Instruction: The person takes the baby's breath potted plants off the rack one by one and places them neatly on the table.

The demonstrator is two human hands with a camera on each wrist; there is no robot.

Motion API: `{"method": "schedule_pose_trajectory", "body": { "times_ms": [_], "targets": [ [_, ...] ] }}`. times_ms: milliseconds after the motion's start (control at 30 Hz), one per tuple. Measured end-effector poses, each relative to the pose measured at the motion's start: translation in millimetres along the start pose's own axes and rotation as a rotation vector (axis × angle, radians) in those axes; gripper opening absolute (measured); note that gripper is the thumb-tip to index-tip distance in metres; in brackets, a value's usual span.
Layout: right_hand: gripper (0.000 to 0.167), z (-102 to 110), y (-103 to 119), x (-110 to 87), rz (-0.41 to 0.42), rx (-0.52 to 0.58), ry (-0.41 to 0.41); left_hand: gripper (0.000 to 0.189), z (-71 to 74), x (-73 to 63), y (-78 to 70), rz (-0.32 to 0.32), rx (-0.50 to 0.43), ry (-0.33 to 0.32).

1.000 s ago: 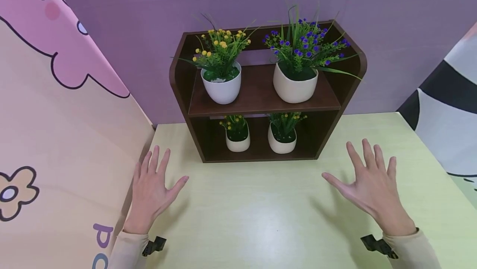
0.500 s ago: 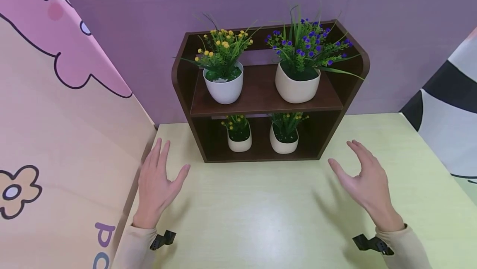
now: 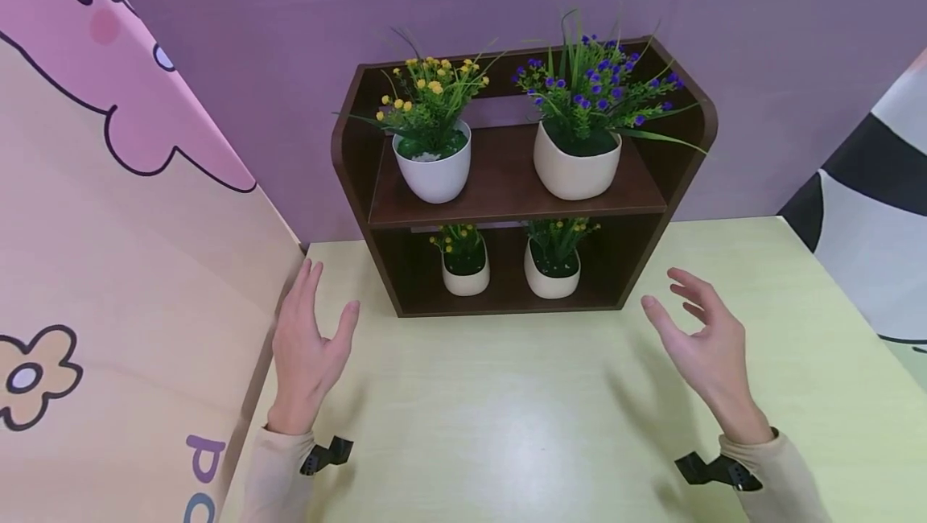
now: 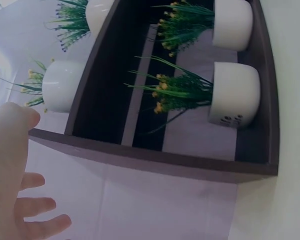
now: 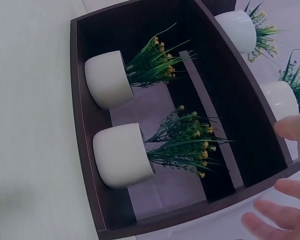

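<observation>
My left hand [image 3: 307,346] hovers over the table at the left, thumb spread from nearly straight fingers, holding nothing. On the right side my right hand [image 3: 710,354] is also raised, fingers loosely bent and nothing in its grasp. Between and beyond them stands a dark brown two-tier shelf [image 3: 514,213]. Its upper tier bears a white pot with yellow flowers [image 3: 434,173] and a cream pot with purple flowers [image 3: 577,169]. Below sit two smaller cream pots, the left one [image 3: 466,280] and the right one [image 3: 552,282], both with yellow flowers.
The pale table [image 3: 500,402] spreads in front of the shelf. A purple backdrop [image 3: 290,64] rises behind it. A printed panel [image 3: 145,282] borders the left edge, and another panel with black and white shapes [image 3: 876,209] stands at the right.
Both hands have turned and drawn slightly inward toward each other. The right hand's fingers went from widely spread to loosely bent; the left fingers came closer together. The pots and shelf stay put.
</observation>
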State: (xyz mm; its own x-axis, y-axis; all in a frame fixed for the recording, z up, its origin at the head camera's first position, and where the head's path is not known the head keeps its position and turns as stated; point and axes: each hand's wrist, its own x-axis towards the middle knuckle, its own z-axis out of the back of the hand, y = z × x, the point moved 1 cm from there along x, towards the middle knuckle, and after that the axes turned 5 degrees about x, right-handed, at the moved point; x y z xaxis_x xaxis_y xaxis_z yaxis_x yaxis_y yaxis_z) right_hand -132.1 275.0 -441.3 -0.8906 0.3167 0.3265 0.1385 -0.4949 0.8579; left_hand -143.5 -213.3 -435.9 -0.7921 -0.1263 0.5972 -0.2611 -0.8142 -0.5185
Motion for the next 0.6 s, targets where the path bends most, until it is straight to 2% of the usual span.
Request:
{"method": "schedule_pose_trajectory", "body": {
  "times_ms": [200, 333, 467, 600],
  "targets": [
    [0.05, -11, 0, 0.9, 0.064, 0.132, -0.047, 0.063, -5.2, 12.8, -7.6, -0.032, -0.108, -0.077],
    [0.047, -19, -1, 2.7, 0.078, 0.207, -0.037, 0.061, -11.6, 18.1, -9.3, -0.047, -0.141, -0.113],
    [0.047, -24, -4, 2.2, 0.056, 0.21, -0.004, 0.059, -16.8, 21.4, -9.7, -0.048, -0.161, -0.125],
    [0.05, -30, -7, 1.7, 0.035, 0.192, 0.025, 0.059, -18.8, 23.0, -11.0, -0.019, -0.167, -0.127]
  ]
}}
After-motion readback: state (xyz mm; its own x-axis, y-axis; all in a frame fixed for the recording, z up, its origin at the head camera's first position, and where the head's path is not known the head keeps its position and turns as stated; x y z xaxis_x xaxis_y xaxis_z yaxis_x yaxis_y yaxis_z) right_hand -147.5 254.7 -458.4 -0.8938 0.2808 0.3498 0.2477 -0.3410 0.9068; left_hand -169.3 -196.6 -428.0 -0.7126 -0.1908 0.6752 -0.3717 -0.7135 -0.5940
